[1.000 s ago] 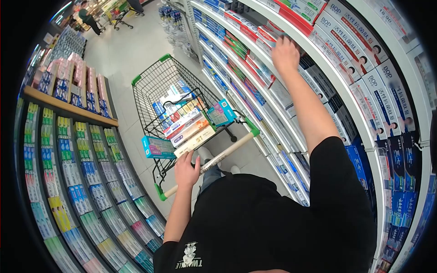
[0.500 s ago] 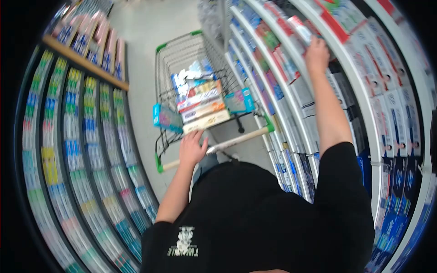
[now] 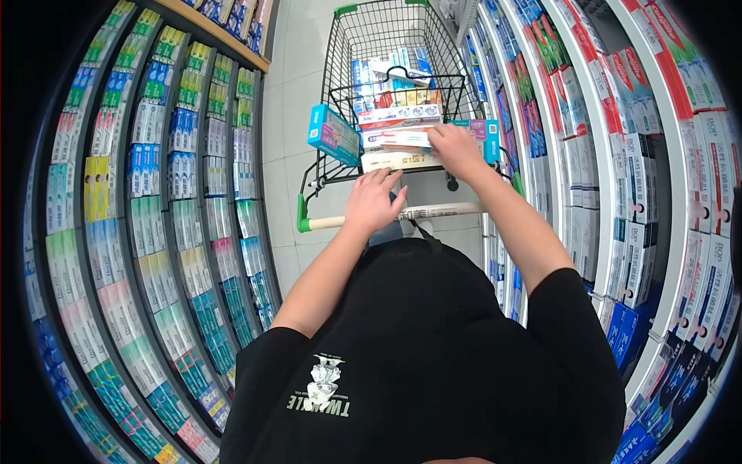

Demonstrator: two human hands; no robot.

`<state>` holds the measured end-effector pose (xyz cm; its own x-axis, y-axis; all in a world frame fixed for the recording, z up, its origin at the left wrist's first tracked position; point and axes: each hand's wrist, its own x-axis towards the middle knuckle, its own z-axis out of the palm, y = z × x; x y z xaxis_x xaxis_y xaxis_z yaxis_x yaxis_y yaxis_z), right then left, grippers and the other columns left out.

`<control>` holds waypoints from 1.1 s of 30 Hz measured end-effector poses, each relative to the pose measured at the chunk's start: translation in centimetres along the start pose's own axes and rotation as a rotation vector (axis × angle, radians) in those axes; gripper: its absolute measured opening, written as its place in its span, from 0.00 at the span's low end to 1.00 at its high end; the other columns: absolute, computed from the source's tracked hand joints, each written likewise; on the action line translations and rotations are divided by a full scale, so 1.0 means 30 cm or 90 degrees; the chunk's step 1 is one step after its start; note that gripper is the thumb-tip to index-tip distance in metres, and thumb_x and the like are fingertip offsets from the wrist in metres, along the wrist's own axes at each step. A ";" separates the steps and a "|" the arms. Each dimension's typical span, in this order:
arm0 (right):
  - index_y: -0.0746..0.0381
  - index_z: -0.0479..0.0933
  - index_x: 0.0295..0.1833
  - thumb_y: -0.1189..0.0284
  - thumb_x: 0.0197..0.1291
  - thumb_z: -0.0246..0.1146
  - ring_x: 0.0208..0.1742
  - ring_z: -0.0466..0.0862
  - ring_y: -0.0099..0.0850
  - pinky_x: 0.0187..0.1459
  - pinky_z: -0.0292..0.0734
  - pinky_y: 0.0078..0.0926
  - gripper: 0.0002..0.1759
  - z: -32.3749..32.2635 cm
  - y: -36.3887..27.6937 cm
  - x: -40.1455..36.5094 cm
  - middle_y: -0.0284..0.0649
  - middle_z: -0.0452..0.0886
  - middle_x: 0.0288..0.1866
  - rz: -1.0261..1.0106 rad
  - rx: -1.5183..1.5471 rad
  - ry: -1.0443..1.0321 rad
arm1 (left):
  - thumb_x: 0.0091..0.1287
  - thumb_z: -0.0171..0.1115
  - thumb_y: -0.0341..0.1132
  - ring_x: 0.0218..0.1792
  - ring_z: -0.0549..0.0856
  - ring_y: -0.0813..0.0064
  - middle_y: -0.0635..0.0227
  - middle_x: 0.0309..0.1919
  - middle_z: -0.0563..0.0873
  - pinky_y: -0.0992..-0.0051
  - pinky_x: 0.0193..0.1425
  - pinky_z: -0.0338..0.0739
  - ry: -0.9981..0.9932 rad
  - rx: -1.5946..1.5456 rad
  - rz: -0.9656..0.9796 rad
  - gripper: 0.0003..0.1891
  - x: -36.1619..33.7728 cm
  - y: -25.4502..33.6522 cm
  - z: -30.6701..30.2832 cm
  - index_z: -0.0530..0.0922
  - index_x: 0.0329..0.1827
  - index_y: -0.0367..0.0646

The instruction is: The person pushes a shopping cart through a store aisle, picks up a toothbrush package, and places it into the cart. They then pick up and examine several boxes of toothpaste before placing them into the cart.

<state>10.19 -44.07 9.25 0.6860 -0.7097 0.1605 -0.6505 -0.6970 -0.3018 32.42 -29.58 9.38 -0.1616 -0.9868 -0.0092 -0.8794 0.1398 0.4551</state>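
A shopping cart with a pale handle stands ahead of me, its child-seat area holding several toothpaste-type boxes. My right hand is closed on the right end of a white and red box, over the stacked boxes. Just left of it, my left hand has its fingers spread near the cream box at the front of the stack, above the handle. A teal box stands at the left side of the cart, and another teal box at the right.
Shelves of boxed goods line the left side, with a wooden ledge at their far end. On the right, white-edged shelves hold red, white and blue boxes. Pale floor tiles show beside the cart.
My right hand has come from the right shelf to the cart, now with a white and red box. The left hand stays near the handle, fingers spread. The view has shifted, showing the cart further right.
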 end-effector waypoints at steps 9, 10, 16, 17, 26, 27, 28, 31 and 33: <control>0.59 0.78 0.46 0.72 0.63 0.69 0.61 0.82 0.43 0.63 0.76 0.44 0.09 0.285 0.109 0.126 0.40 0.85 0.54 -0.009 0.017 0.000 | 0.74 0.62 0.47 0.71 0.80 0.56 0.57 0.67 0.85 0.56 0.76 0.70 0.008 0.009 0.001 0.24 -0.006 0.008 0.002 0.84 0.69 0.47; 0.59 0.79 0.47 0.70 0.65 0.67 0.63 0.82 0.42 0.64 0.75 0.43 0.08 0.301 0.115 0.115 0.40 0.86 0.55 -0.026 0.015 0.021 | 0.74 0.62 0.47 0.70 0.80 0.56 0.56 0.67 0.85 0.56 0.76 0.70 0.006 0.008 0.001 0.24 -0.008 0.010 0.001 0.84 0.69 0.47; 0.60 0.84 0.53 0.62 0.74 0.62 0.67 0.83 0.41 0.69 0.75 0.44 0.15 0.287 0.025 0.058 0.39 0.87 0.59 0.140 -0.043 0.007 | 0.73 0.62 0.45 0.70 0.81 0.54 0.54 0.67 0.85 0.54 0.76 0.70 0.004 -0.003 0.011 0.24 0.003 0.014 -0.003 0.83 0.69 0.46; 0.61 0.85 0.53 0.60 0.75 0.61 0.68 0.83 0.40 0.68 0.76 0.44 0.16 0.302 0.020 0.053 0.39 0.88 0.59 0.165 -0.052 -0.005 | 0.73 0.62 0.45 0.70 0.81 0.54 0.54 0.67 0.85 0.54 0.76 0.70 0.006 -0.003 0.010 0.24 0.003 0.015 -0.001 0.83 0.69 0.46; 0.55 0.88 0.56 0.59 0.71 0.61 0.74 0.78 0.42 0.71 0.74 0.50 0.17 0.268 -0.022 0.091 0.40 0.80 0.75 0.172 -0.032 -0.184 | 0.73 0.62 0.43 0.70 0.80 0.53 0.53 0.68 0.84 0.54 0.77 0.68 -0.025 -0.001 0.014 0.25 0.008 0.010 0.015 0.82 0.71 0.46; 0.56 0.87 0.57 0.59 0.72 0.61 0.74 0.78 0.43 0.72 0.73 0.49 0.18 0.287 -0.028 0.079 0.41 0.80 0.74 0.204 -0.006 -0.134 | 0.73 0.62 0.42 0.70 0.80 0.53 0.54 0.68 0.84 0.54 0.77 0.68 -0.028 -0.003 0.017 0.25 0.006 0.013 0.019 0.81 0.71 0.46; 0.57 0.87 0.57 0.59 0.73 0.61 0.74 0.78 0.45 0.73 0.72 0.49 0.18 0.296 -0.039 0.074 0.42 0.80 0.74 0.231 0.022 -0.081 | 0.73 0.62 0.42 0.70 0.80 0.53 0.54 0.68 0.84 0.55 0.77 0.68 -0.029 -0.001 0.016 0.25 0.005 0.012 0.018 0.81 0.71 0.46; 0.60 0.85 0.59 0.59 0.74 0.61 0.74 0.77 0.47 0.75 0.70 0.47 0.19 0.205 -0.047 0.038 0.43 0.81 0.73 0.235 0.082 0.061 | 0.73 0.62 0.42 0.71 0.80 0.53 0.54 0.68 0.84 0.55 0.77 0.68 -0.031 0.005 0.014 0.24 0.012 0.018 0.012 0.81 0.71 0.47; 0.61 0.85 0.55 0.61 0.72 0.64 0.70 0.80 0.46 0.71 0.73 0.43 0.17 0.042 -0.058 -0.004 0.46 0.85 0.66 0.194 0.089 0.202 | 0.74 0.62 0.42 0.71 0.80 0.53 0.54 0.68 0.84 0.55 0.77 0.69 -0.026 0.009 0.012 0.24 0.006 0.015 0.015 0.81 0.72 0.47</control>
<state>11.64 -42.66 8.57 0.3233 -0.8914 0.3178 -0.7420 -0.4472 -0.4995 31.78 -29.65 9.20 -0.1957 -0.9800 -0.0371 -0.8824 0.1595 0.4426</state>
